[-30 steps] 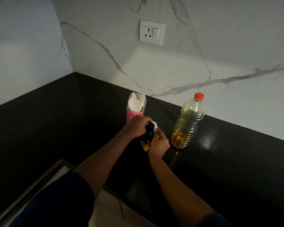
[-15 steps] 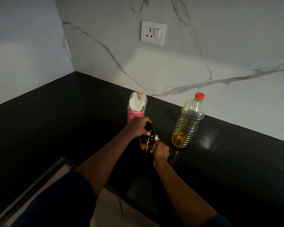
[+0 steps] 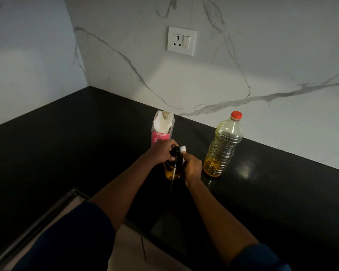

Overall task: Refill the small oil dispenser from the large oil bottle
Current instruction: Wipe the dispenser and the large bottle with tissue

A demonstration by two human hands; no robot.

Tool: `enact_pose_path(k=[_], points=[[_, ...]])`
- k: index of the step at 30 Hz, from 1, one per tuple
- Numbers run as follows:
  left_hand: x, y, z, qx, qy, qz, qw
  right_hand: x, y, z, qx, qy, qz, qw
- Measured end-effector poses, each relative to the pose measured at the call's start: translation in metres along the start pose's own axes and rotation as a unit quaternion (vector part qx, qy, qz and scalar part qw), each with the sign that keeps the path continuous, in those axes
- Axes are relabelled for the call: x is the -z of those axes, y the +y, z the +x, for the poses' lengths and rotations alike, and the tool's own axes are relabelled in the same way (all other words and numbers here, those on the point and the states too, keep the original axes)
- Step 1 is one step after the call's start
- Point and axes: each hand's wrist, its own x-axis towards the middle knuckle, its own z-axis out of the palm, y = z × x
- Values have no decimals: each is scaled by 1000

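Observation:
The small oil dispenser [image 3: 173,169], dark at the top with yellow oil at the bottom, stands upright on the black counter [image 3: 86,145]. My left hand [image 3: 161,152] grips its dark neck from the left. My right hand [image 3: 192,168] holds a white wad of tissue [image 3: 183,149] against the dispenser's right side, near the top. The large oil bottle [image 3: 222,146], clear plastic with a red cap on, stands to the right, apart from both hands, with a little oil at its base.
A pink tissue pack [image 3: 162,128] with white tissue sticking out stands just behind my left hand. A marble wall with a socket [image 3: 181,41] rises behind the counter. The counter's front edge [image 3: 137,226] runs below my arms.
My right hand with the tissue has moved up along the dispenser's right side, from the lower body to near the top. My left hand stays on the neck.

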Motion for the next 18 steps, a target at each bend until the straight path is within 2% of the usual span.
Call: enact_pose_path(k=[4,7,9,13,15,18], points=[[-1,0,-2,-7,2,11,1000,9,33,2,-127,-1,28,992],[-1,-1,-1,-5,0,12,1000,12,44,-11,-160,29,17,986],[0,-2,0,-6,-5,13,1000,8,42,-18,-135,55,29,989],[1,-4,1,-10,-7,13,1000,-2,26,-33,19,87,43,995],[1,-5,1,-17,-6,11,1000,-6,20,-31,68,80,18,994],[1,-6,2,-23,-9,9,1000,-9,8,-21,94,54,-49,993]])
